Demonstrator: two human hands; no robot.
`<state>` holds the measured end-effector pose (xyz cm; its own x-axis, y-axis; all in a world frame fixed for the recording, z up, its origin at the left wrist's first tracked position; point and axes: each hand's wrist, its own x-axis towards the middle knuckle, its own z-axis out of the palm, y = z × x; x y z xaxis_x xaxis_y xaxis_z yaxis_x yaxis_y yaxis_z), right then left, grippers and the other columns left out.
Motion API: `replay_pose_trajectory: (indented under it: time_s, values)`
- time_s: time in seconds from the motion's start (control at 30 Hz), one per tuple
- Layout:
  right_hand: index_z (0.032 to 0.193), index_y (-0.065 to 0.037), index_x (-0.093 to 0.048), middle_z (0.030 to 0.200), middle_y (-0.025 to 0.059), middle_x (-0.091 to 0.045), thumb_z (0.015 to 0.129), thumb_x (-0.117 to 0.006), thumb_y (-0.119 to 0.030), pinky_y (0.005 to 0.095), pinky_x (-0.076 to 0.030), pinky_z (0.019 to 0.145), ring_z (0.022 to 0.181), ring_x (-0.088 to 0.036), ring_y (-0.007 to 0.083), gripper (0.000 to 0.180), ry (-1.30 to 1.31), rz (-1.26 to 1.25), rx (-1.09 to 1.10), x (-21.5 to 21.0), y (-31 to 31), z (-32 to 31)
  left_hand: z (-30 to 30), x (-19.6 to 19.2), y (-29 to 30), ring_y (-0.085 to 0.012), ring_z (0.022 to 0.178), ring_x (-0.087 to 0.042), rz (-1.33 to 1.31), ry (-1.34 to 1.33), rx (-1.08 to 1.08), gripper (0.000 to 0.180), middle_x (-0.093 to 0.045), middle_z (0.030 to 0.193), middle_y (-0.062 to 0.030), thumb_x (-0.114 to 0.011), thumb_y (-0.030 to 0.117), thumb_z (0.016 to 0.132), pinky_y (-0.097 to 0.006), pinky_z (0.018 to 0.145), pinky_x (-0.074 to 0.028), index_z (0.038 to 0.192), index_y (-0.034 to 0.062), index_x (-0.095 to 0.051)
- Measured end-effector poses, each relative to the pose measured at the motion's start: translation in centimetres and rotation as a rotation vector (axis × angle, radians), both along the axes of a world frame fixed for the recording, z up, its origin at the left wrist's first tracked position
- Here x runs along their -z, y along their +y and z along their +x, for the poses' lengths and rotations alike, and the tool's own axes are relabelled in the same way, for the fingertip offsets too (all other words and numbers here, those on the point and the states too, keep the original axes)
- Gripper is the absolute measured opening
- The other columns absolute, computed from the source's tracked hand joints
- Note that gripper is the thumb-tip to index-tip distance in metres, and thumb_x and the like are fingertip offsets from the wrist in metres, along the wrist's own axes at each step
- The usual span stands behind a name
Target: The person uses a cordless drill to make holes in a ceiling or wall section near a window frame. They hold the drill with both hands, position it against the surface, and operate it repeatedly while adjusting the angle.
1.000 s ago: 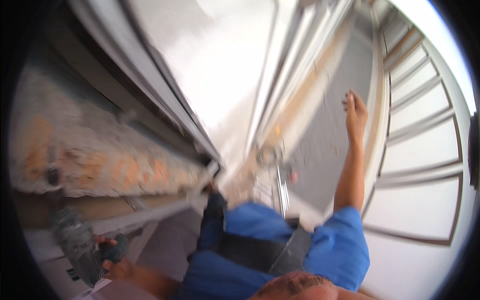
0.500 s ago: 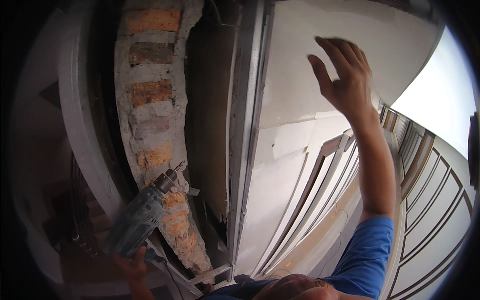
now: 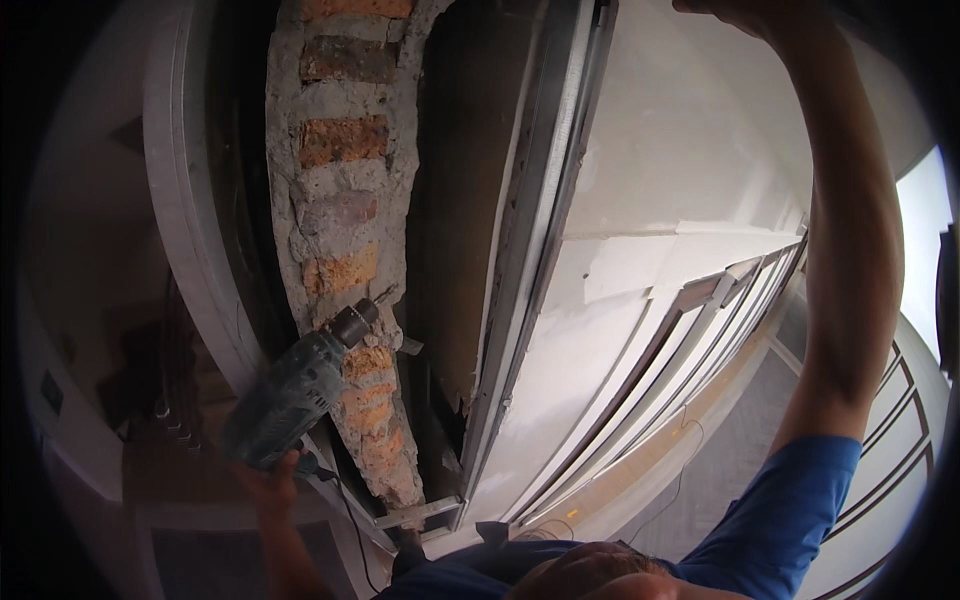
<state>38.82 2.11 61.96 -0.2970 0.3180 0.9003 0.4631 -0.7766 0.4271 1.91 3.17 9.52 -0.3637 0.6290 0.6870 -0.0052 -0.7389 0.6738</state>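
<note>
My left hand (image 3: pixel 270 482) is closed around the lower end of a dark, dusty power drill (image 3: pixel 285 400) at lower left. The drill tilts up to the right, its chuck (image 3: pixel 355 322) and short bit in front of a strip of exposed brick and mortar (image 3: pixel 345 215). I cannot tell whether the bit touches the mortar. My right hand (image 3: pixel 738 10) is raised at the top edge, near the pale wall panel (image 3: pixel 690 130). Only part of that hand shows, a thumb reaching left; the other fingers are cut off.
A metal channel (image 3: pixel 545 210) runs upright between the dark gap beside the brick and the pale panel. A cord (image 3: pixel 350 525) hangs from the drill. Framed panels (image 3: pixel 690 330) line the wall at right, above the floor (image 3: pixel 690 490). A white frame (image 3: pixel 185 230) stands at left.
My right hand has risen from the upper right to the top edge, mostly out of view. The view has shifted, so the brick strip sits further right. The drill stays in my left hand.
</note>
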Motion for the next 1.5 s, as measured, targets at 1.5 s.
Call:
replay_pose_trajectory:
  time_s: [1.5]
  values:
    - [0.130,-0.011,-0.066,0.134,0.0190,-0.061,0.092,-0.068,-0.047,0.0456,-0.044,0.109,0.124,-0.058,0.0342,0.053,0.572,-1.507,-0.547,37.7,16.8,-7.2,-0.4,-3.3,-9.2,-0.0380,0.101,-0.071,-0.167,-0.020,0.027,0.066,-0.064,0.118,-0.0351,-0.076,0.027,0.091,-0.043,0.063,-0.062,0.138,-0.0084,-0.046]
